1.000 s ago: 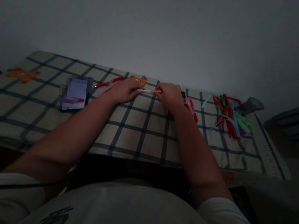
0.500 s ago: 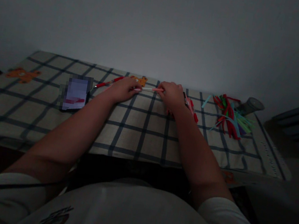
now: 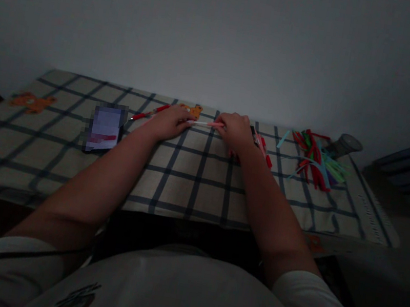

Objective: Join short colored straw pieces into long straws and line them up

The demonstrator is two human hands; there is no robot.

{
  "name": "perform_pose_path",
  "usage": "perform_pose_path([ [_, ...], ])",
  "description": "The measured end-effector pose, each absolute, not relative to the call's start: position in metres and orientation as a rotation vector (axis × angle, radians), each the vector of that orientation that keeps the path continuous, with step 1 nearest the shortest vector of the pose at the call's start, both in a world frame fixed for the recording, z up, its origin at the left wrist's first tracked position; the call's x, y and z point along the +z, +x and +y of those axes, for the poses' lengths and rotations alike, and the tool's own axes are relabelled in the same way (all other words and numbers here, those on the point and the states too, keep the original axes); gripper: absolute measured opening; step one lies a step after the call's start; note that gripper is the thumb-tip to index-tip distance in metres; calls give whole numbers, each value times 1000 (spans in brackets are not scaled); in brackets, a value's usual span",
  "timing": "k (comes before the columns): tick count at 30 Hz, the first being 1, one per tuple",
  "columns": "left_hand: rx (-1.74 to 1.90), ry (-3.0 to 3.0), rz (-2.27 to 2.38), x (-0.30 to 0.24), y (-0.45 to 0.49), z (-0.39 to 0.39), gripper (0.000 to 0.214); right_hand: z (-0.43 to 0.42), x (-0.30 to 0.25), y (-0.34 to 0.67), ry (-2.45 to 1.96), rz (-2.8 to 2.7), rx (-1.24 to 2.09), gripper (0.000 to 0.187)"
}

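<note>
A thin white-and-pink stick-like strand [image 3: 202, 123] stretches between my two hands above the tablecloth. My left hand [image 3: 174, 122] pinches its white end, with the fingers closed. On the other side, my right hand [image 3: 235, 129] grips the pink end between thumb and fingers. Behind my left hand runs a slim red piece with a pale tip [image 3: 140, 116], partly covered by that hand. Several red and pink pieces [image 3: 263, 147] lie beside my right wrist, some hidden under it.
A checked tablecloth [image 3: 180, 186] covers the table, which meets a plain wall [image 3: 223, 37]. On the left lies a device with a lit, blurred screen [image 3: 107, 127]. Toward the right are loose coloured strips [image 3: 314, 163] and a tipped clear cup [image 3: 347, 144].
Both hands stay nearly in place. The left fingers have shifted slightly along the strand's white end, and the strand lies a touch lower.
</note>
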State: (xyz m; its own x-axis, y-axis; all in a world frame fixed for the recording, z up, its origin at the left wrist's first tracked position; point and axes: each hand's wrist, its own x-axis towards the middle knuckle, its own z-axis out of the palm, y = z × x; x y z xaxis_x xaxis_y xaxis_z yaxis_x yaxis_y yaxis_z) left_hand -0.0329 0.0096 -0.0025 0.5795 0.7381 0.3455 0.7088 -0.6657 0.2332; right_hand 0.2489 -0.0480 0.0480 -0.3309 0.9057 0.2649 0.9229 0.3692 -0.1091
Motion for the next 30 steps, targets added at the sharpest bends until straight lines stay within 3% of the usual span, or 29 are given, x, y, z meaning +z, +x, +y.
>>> perform_pose_path([
  [20,615,2673,1214,19,-17,-20,42,-56,51,239,-1533,-2459,-72,32],
  [30,559,2696,1263,13,-26,-7,46,-50,46,241,-1555,-2463,-88,26],
])
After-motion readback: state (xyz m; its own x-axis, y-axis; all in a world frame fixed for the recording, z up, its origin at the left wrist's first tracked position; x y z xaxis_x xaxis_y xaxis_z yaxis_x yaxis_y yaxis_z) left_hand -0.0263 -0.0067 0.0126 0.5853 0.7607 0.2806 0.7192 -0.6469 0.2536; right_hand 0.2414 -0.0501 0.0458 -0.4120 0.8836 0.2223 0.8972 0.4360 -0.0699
